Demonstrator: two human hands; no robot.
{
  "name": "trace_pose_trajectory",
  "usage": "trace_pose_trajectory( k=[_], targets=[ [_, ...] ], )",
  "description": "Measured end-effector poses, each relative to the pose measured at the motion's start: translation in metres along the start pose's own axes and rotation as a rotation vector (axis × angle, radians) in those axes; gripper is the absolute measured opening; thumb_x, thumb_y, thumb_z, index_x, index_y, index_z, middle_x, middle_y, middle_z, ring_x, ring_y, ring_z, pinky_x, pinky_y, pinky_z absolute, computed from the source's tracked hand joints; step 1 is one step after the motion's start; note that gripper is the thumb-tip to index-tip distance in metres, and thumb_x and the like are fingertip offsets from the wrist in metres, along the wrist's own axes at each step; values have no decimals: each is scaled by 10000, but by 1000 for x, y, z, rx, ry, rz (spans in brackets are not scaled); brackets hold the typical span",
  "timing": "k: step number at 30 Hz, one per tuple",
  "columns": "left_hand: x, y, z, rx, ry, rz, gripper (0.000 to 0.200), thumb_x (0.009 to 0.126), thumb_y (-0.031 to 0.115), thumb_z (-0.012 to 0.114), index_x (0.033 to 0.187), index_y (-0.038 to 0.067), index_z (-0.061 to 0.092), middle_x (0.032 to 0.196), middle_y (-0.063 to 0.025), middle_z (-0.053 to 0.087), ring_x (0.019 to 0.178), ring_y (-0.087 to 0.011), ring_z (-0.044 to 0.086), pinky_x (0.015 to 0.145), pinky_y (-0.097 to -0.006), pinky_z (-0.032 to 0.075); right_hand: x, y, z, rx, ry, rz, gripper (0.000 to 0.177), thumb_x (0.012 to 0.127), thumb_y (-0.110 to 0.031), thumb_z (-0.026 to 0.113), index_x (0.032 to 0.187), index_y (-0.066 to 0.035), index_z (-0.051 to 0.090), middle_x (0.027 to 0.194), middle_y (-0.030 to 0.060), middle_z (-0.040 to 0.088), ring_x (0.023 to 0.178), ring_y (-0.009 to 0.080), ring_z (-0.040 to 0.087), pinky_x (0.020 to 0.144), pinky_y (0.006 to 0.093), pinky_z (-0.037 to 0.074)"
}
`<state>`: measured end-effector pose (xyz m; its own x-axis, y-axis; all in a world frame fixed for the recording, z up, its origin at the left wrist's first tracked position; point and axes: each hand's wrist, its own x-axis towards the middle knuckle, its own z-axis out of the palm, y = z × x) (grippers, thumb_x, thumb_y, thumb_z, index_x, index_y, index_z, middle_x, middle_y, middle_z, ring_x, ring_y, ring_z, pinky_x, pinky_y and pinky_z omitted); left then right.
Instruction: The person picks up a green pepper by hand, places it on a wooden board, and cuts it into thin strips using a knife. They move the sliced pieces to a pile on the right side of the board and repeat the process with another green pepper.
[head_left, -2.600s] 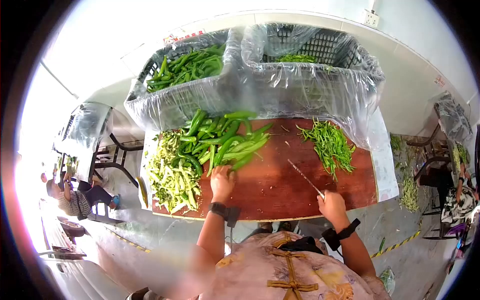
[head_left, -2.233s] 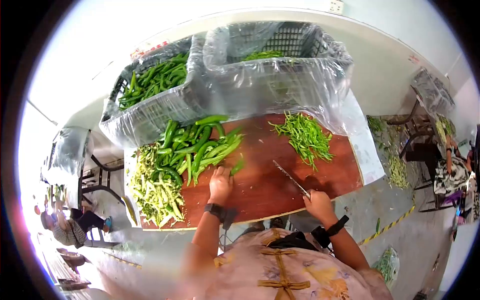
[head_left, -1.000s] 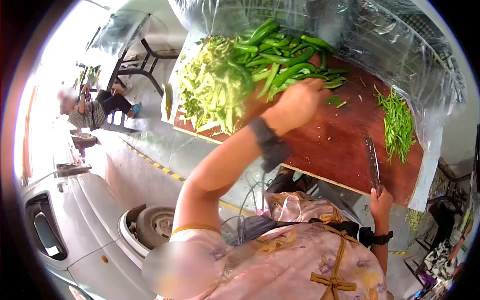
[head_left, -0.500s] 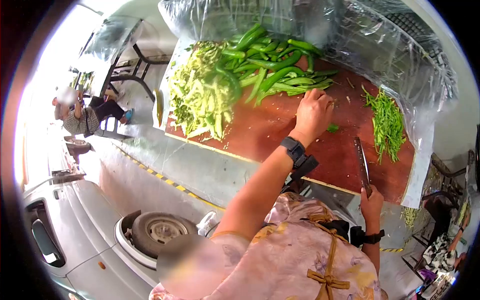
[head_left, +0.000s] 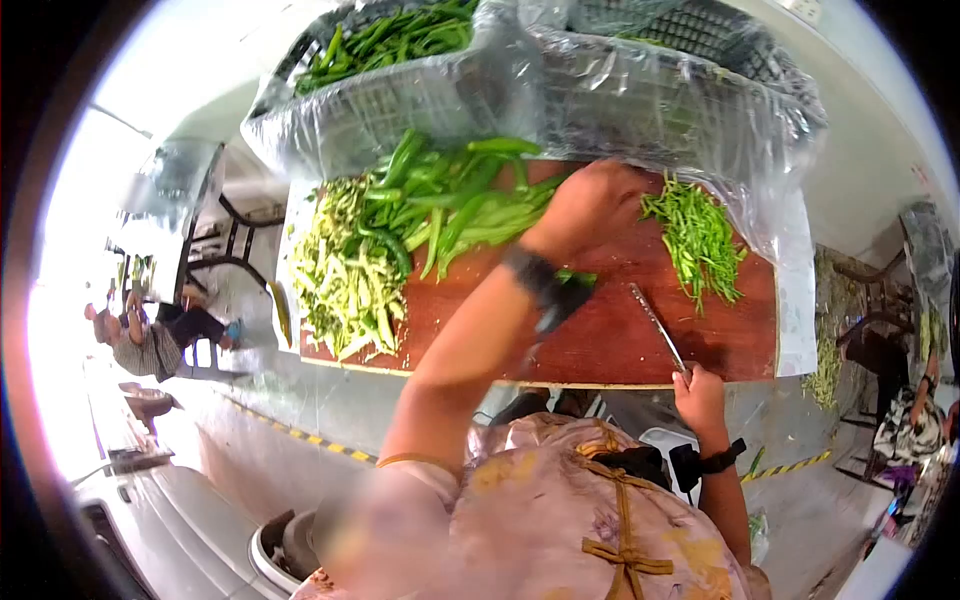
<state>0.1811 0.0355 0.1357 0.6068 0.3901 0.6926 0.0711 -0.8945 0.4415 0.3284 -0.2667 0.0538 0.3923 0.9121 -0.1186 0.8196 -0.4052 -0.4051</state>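
Observation:
My left hand [head_left: 598, 200] reaches over the far side of the red-brown board [head_left: 500, 345], between the green peppers and the sliced strips. Its fingers are curled; whatever is inside them is hidden. My right hand [head_left: 700, 400], at the near edge, grips a knife [head_left: 660, 328] whose blade points away over the board. Whole long green peppers [head_left: 410, 180] lie back left, with flattened, split pepper pieces [head_left: 480, 225] in front. Pale cores and seeds [head_left: 345, 280] form a heap at the left. Thin green pepper strips [head_left: 700, 245] are piled at the right. A small green piece [head_left: 577, 276] lies under my left wrist.
Behind the board stand plastic-lined crates [head_left: 640, 85]; the left one holds green peppers [head_left: 395, 45]. A seated person [head_left: 150, 340] is far left, another person [head_left: 910, 420] far right. A light-coloured vehicle [head_left: 190, 530] stands lower left. Yellow-black tape [head_left: 300, 430] marks the floor.
The view has tilted up, showing more of the crates. My left hand has moved away toward the board's back edge. My right hand still holds the knife low over the board.

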Motion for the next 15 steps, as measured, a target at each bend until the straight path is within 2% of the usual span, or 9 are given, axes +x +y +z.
trace_pose_trajectory(
  k=[2,4,7,9,10,12,15],
  targets=[
    [-51,-30,2,137,-196,118,139,755,153,591,855,75,648,833,-128,603,825,-322,573,732,-413,481,-1,-1,0,29,23,22,227,815,-226,611,903,-18,634,733,212,628,705,410,608,629,487,474],
    [-77,-11,-25,43,-285,-234,180,755,139,593,915,87,657,897,-132,604,886,-327,569,769,-414,479,0,-1,-1,17,11,21,225,812,-233,612,900,-27,640,728,198,636,699,401,616,620,481,481],
    [-117,-5,-28,59,-295,-294,240,758,136,595,987,91,650,928,-138,593,901,-332,556,789,-418,474,2,-2,-1,73,17,38,234,817,-243,605,906,-29,639,740,197,640,713,390,625,637,473,490],
    [-132,3,-25,180,-407,-387,406,741,64,617,1139,148,614,1111,-126,597,996,-332,553,858,-408,469,4,-3,1,58,25,39,240,821,-245,600,914,-27,637,749,200,641,723,387,628,645,470,493],
    [-142,1,-17,177,-408,-376,406,741,64,617,1139,148,614,1111,-126,597,996,-332,553,858,-408,469,5,-3,2,41,23,32,246,825,-248,594,921,-25,636,757,203,642,732,384,631,654,467,496],
    [-162,-5,9,192,-372,-309,323,759,147,605,1081,126,624,979,-128,575,919,-312,540,801,-417,472,8,-4,2,40,27,18,243,829,-245,589,915,-22,630,754,206,639,729,384,629,655,470,494],
    [-175,-4,43,303,-424,-308,320,759,163,611,1078,160,627,999,-106,573,951,-289,533,802,-414,459,10,-5,8,26,39,-6,233,838,-242,575,893,-20,619,736,210,631,714,388,622,648,479,489]
  ],
)
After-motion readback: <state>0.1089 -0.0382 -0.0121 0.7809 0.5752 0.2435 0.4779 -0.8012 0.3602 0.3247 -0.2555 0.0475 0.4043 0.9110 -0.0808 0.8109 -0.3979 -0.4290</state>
